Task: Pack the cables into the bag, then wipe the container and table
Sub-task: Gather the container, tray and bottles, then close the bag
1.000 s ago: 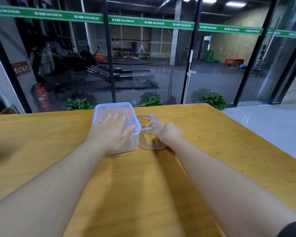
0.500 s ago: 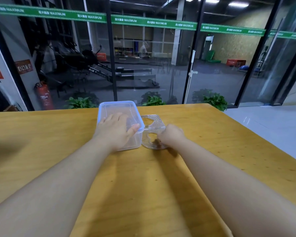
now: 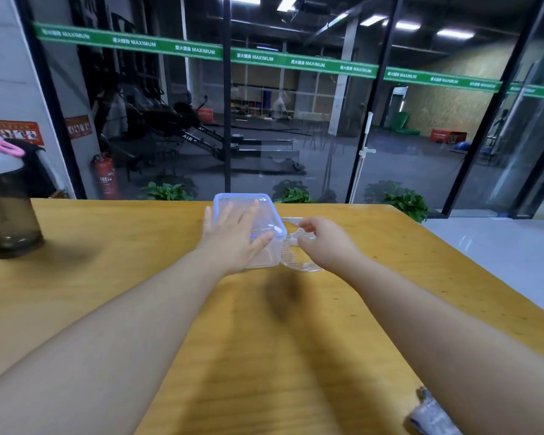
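Note:
A clear plastic container (image 3: 266,260) with a blue-rimmed lid stands on the yellow wooden table (image 3: 139,277) near its far edge. My left hand (image 3: 233,237) lies flat on the lid with the fingers spread. Right beside the container a clear ribbed pouch (image 3: 296,246) lies flat on the table. My right hand (image 3: 327,243) hovers over the pouch with loosely curled fingers, the fingertips close to its far edge. Whether they pinch it is unclear. No cables are visible.
A dark shaker bottle (image 3: 7,211) with a grey lid and pink loop stands at the table's left. A grey cloth (image 3: 431,416) lies near the front right corner, partly behind my right forearm. The table's right edge drops to a tiled floor; a glass wall stands behind.
My right hand has lifted off the pouch and opened a little. My left hand stays flat on the lid. The view has shifted, bringing the bottle and the cloth into sight.

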`<state>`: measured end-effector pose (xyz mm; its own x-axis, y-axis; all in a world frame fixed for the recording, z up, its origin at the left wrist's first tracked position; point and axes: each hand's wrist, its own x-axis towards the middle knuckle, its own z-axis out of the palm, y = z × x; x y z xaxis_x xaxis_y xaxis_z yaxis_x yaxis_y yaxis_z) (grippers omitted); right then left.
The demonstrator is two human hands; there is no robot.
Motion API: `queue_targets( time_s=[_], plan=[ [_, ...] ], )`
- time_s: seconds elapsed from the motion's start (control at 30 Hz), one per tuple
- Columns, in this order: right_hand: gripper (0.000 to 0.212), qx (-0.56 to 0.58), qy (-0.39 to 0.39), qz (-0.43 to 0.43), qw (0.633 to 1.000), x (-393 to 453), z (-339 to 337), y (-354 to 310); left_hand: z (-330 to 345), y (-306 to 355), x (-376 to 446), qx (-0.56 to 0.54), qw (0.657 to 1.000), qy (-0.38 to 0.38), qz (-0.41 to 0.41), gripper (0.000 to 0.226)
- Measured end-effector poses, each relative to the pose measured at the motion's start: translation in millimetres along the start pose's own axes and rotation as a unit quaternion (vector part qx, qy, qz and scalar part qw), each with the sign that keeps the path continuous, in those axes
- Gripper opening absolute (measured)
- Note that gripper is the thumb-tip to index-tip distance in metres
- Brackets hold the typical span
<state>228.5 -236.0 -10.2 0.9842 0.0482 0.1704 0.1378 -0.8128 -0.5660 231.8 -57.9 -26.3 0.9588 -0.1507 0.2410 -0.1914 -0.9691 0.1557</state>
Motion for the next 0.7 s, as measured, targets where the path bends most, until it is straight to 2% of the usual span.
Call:
queue_targets(
  time_s=[0.1, 0.27, 0.43, 0.6, 0.7],
  plan=[
    [0.043, 0.029, 0.006, -0.025, 0.999, -9, 4, -18, 1, -10, -20, -0.040, 0.998, 0.044, -0.013, 0.071],
    [0.066, 0.089, -0.026, -0.055, 0.994, -28, 22, -56, -6, -47, -51, -0.079, 0.985, 0.150, -0.001, 0.071],
    [0.065, 0.113, -0.055, -0.080, 0.989, -43, 53, -98, -19, -98, -82, -0.122, 0.965, 0.225, -0.052, 0.059],
    [0.068, 0.045, -0.098, -0.104, 0.989, -51, 106, -133, -21, -155, -111, -0.094, 0.965, 0.187, -0.157, 0.064],
    [0.071, -0.004, -0.148, -0.113, 0.982, -55, 144, -150, -19, -182, -122, -0.118, 0.949, 0.171, -0.237, 0.071]
  ],
)
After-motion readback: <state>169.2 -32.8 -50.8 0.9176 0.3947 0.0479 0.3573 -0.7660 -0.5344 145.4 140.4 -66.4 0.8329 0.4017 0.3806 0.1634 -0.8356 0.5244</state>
